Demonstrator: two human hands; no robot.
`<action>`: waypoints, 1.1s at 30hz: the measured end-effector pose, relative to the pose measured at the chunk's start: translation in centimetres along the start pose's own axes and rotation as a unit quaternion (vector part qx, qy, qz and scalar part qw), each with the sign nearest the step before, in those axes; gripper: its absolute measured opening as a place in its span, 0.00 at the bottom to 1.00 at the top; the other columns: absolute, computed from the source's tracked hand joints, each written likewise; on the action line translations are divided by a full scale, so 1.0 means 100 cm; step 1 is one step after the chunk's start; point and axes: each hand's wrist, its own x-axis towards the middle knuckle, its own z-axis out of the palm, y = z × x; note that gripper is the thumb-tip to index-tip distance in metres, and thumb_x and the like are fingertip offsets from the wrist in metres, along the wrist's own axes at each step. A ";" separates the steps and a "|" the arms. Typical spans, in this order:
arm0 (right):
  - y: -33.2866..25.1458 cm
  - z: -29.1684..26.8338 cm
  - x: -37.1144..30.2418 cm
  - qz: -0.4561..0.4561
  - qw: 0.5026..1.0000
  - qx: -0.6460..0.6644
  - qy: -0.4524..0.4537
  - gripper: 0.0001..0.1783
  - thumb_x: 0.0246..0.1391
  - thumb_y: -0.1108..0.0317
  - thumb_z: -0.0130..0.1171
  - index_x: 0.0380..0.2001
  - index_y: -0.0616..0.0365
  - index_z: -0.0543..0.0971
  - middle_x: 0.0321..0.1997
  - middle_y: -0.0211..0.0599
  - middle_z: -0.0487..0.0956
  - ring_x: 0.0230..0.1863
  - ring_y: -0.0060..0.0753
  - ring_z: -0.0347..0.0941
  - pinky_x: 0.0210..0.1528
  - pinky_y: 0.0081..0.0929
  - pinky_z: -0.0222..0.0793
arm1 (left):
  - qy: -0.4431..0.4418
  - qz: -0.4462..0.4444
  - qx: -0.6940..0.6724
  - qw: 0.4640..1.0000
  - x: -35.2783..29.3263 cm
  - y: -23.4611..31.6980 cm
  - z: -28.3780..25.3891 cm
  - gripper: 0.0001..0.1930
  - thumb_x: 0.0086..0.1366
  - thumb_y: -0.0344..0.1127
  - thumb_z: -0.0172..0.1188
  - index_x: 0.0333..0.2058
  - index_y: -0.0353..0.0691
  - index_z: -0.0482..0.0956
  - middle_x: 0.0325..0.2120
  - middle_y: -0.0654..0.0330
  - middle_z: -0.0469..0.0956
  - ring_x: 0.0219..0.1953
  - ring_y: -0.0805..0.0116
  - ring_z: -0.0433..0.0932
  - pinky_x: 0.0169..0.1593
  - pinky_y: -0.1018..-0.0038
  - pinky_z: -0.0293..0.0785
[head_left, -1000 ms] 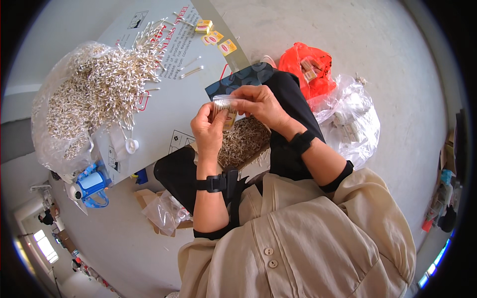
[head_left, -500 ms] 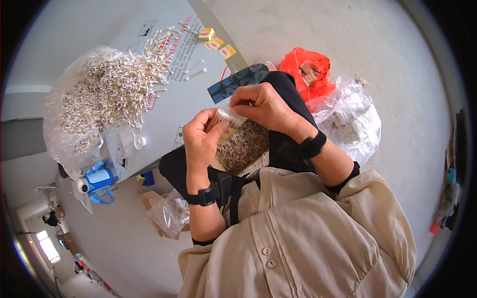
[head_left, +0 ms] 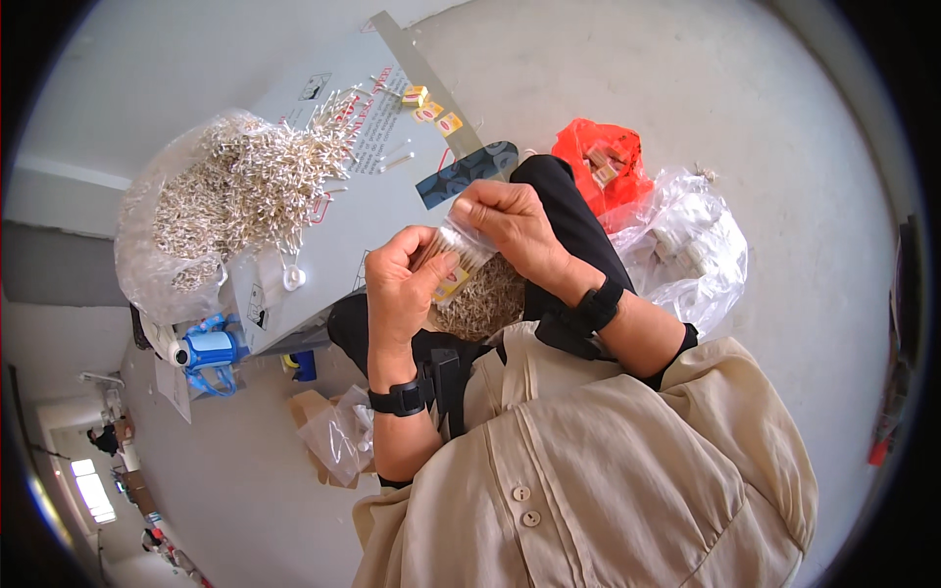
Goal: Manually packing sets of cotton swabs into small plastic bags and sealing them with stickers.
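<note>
A small clear plastic bag of cotton swabs [head_left: 465, 257] with a yellow label is between my hands, its white tips toward the top. My left hand [head_left: 394, 284] is closed around its lower part, thumb across the front. At the bag's upper edge, the fingers of my right hand [head_left: 520, 233] pinch the clear film. Below, over my lap, lies a container full of loose cotton swabs [head_left: 485, 302], partly covered by my hands and the bag.
On the grey table [head_left: 323, 260] at left, a large clear bag spills a heap of cotton swabs [head_left: 245, 186]. Small yellow cards [head_left: 449, 122] lie near its edge. A red bag [head_left: 600, 171] and a clear bag of packs [head_left: 691, 245] sit right. A blue bottle [head_left: 211, 348] stands left.
The view has shifted a little, so the table appears lower and further right. My right hand still pinches the bag's top, and the white swab tips now show more plainly.
</note>
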 end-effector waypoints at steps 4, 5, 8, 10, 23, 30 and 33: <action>-0.024 0.003 -0.004 0.012 1.000 0.010 0.002 0.13 0.62 0.64 0.56 0.31 0.64 0.80 0.27 0.23 0.76 0.32 0.14 0.68 0.36 0.18 0.65 | 0.033 0.003 0.018 0.999 -0.009 0.005 0.003 0.05 0.56 0.22 0.63 0.31 0.29 0.77 0.23 0.66 0.78 0.26 0.83 0.73 0.31 0.83 0.71; -0.029 0.006 -0.007 0.001 1.000 -0.023 0.004 0.13 0.61 0.64 0.57 0.31 0.64 0.80 0.28 0.23 0.76 0.32 0.14 0.69 0.36 0.17 0.65 | 0.035 0.008 0.016 0.999 -0.010 0.007 0.004 0.05 0.56 0.22 0.63 0.31 0.29 0.77 0.23 0.66 0.78 0.26 0.83 0.73 0.31 0.83 0.71; -0.036 0.009 -0.014 0.019 0.997 -0.066 -0.039 0.09 0.55 0.68 0.63 0.32 0.66 0.80 0.29 0.26 0.78 0.34 0.14 0.70 0.37 0.16 0.67 | 0.046 0.040 0.022 0.998 -0.013 0.009 0.004 0.04 0.56 0.22 0.63 0.30 0.29 0.77 0.23 0.66 0.78 0.26 0.83 0.73 0.31 0.82 0.71; -0.034 0.012 -0.017 0.023 0.997 -0.050 -0.045 0.08 0.52 0.72 0.66 0.32 0.66 0.80 0.28 0.26 0.78 0.32 0.12 0.70 0.35 0.15 0.67 | 0.032 0.063 0.081 0.994 -0.014 0.010 0.002 0.04 0.57 0.21 0.63 0.32 0.30 0.77 0.25 0.65 0.78 0.27 0.82 0.74 0.31 0.83 0.71; -0.032 0.020 -0.003 -0.098 0.989 -0.111 -0.015 0.03 0.52 0.75 0.61 0.28 0.64 0.80 0.26 0.32 0.77 0.29 0.23 0.71 0.33 0.24 0.67 | 0.113 0.165 0.152 0.968 -0.007 0.026 0.003 0.06 0.54 0.21 0.62 0.32 0.33 0.77 0.27 0.61 0.79 0.26 0.73 0.76 0.31 0.76 0.73; -0.023 0.025 0.007 -0.182 0.939 -0.274 -0.097 0.02 0.50 0.76 0.60 0.28 0.64 0.77 0.26 0.39 0.74 0.32 0.38 0.72 0.35 0.31 0.67 | 0.141 0.223 0.332 0.906 -0.009 0.017 -0.009 0.06 0.53 0.18 0.59 0.29 0.34 0.73 0.23 0.60 0.73 0.23 0.71 0.72 0.27 0.77 0.69; -0.024 0.026 0.008 -0.141 0.954 -0.223 -0.143 0.03 0.49 0.76 0.60 0.28 0.64 0.77 0.26 0.39 0.74 0.31 0.36 0.71 0.35 0.30 0.67 | 0.152 0.222 0.339 0.901 -0.014 0.010 -0.008 0.06 0.53 0.18 0.57 0.27 0.34 0.70 0.22 0.61 0.70 0.22 0.71 0.70 0.26 0.77 0.68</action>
